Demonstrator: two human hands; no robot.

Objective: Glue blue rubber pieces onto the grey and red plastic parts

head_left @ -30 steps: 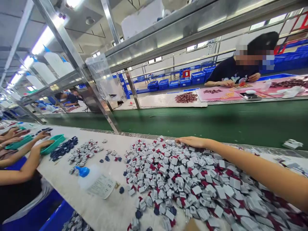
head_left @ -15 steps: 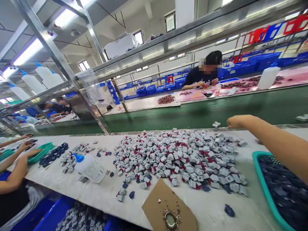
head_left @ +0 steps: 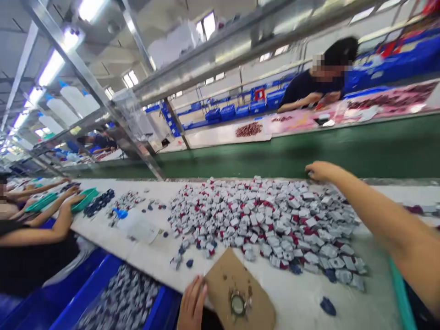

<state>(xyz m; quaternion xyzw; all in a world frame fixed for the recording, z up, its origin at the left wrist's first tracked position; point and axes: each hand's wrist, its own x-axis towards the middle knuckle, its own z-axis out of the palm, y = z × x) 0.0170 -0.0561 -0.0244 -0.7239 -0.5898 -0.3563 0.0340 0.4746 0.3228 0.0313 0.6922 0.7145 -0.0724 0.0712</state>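
Left hand (head_left: 191, 305) arrived by cardboard (head_left: 236, 284), right fingers (head_left: 313, 167) curled over grey piece (head_left: 310, 173), grips unclear

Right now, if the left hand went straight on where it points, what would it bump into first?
The left hand would probably meet the cardboard, whose corner is by its fingers, then the grey pieces; depth is unclear, so it might pass above or beside.
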